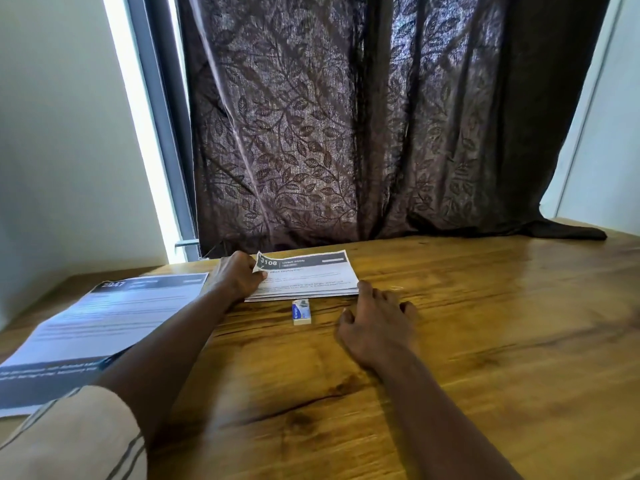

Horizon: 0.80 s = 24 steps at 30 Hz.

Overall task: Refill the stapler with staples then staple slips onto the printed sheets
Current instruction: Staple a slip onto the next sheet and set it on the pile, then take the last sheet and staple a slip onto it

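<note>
Big dark leafy curtain (346,133) hangs across the back, its hem bunched on the far edge of a wooden table (485,341). On the table's left side lies a printed sheet (114,317) with a dark header reading 2947. The rest of it is too blurry to read, and the left forearm runs along its right edge. Further back, around the middle, there's a small stack of slips (311,278), the top 1 headed 3108. The left hand (235,275) is at the stack's left end, thumb and fingers pinching the top slip's far left corner, which curls up off the pile. The right hand (377,323) sits palm down on the wood by the stack's near right corner, fingers spread, 1 fingertip touching that corner. Between the 2 hands, just in front of the slips, a little white and blue box (302,311) lies flat. Can't read its label.
</note>
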Motion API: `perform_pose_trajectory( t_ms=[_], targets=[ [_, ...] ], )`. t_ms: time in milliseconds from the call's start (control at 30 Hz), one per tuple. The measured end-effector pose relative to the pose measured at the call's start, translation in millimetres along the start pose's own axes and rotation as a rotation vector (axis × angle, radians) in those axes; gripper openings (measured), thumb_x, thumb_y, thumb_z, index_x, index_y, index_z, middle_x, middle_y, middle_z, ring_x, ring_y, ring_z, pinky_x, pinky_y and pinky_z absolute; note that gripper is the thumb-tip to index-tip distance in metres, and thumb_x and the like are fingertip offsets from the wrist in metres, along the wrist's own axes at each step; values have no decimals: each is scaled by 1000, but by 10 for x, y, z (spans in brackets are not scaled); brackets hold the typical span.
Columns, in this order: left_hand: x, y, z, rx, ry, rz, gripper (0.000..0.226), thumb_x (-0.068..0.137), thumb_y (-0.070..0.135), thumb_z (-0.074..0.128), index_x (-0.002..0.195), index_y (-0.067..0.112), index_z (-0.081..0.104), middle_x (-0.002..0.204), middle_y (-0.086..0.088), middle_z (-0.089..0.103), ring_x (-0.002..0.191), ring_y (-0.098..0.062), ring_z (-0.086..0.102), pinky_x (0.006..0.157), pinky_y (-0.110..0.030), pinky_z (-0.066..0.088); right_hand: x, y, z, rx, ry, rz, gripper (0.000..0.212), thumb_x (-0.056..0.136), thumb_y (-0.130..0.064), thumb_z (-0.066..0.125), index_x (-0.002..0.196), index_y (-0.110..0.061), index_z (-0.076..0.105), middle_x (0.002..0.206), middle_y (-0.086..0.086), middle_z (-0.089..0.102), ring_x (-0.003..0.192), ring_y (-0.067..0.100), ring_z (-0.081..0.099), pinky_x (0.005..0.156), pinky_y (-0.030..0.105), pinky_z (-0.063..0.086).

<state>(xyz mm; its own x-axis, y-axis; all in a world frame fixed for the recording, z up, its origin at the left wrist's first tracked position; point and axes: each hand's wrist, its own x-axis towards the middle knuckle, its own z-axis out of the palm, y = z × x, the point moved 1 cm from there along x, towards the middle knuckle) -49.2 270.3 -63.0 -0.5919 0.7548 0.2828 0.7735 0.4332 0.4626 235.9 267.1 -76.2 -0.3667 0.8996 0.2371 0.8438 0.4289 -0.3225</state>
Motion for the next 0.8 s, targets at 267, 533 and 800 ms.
perform_pose_trajectory(
  t_ms=[267, 533, 800],
  targets=[
    [-137, 10, -181, 13, 0, 34, 58, 93, 63, 53, 113, 11, 71, 115, -17, 72, 104, -37, 65, 81, -41, 52, -9, 12, -1, 21, 17, -18, 54, 97, -45, 39, 146, -23, 31, 143, 4, 49, 134, 27, 39, 110, 51, 28],
    [-906, -346, -963, -108, 111, 152, 46, 97, 55, 53, 118, 17, 69, 111, -5, 70, 97, -23, 65, 77, -32, 44, -93, -91, -94, 24, 149, -140, 59, 95, -45, 49, 148, -26, 29, 149, 2, 38, 137, 25, 34, 114, 47, 26],
    [-1420, -1483, -1527, 235, 281, 59, 53, 89, 58, 59, 126, 21, 67, 125, -9, 70, 112, -33, 65, 89, -50, 51, -550, -904, -45, 208, 154, -589, 49, 91, -43, 48, 138, -28, 48, 137, -3, 47, 128, 18, 41, 108, 41, 33]
  ],
)
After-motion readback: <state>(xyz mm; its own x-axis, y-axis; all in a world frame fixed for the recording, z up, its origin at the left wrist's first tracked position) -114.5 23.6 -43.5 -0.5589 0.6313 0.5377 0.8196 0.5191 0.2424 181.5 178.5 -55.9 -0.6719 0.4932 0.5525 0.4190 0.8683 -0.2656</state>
